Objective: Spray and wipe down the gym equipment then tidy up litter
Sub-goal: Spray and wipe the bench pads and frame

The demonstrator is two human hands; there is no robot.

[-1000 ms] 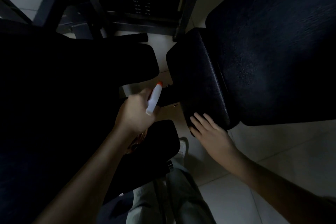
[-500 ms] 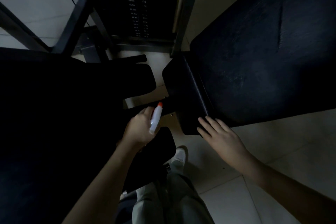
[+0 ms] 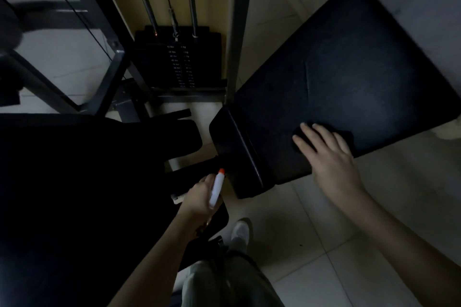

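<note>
A large black padded bench (image 3: 349,77) fills the upper right, with a smaller black pad (image 3: 237,157) at its near end. My right hand (image 3: 326,154) lies flat on the bench's near edge, pressing a dark cloth (image 3: 345,136) that shows past the fingertips. My left hand (image 3: 199,199) is closed around a white spray bottle with an orange tip (image 3: 216,188), held upright just left of the small pad. The room is dim.
A weight stack (image 3: 179,65) with guide rods and cable stands at the back centre inside a grey steel frame (image 3: 237,32). Black pads (image 3: 99,157) of another machine fill the left. Pale floor tiles (image 3: 311,244) lie below, with my shoe (image 3: 240,232) on them.
My right hand has moved from the small pad's near corner up and right onto the big bench, the cloth now showing under it. The view has tilted up, and the left hand keeps the bottle.
</note>
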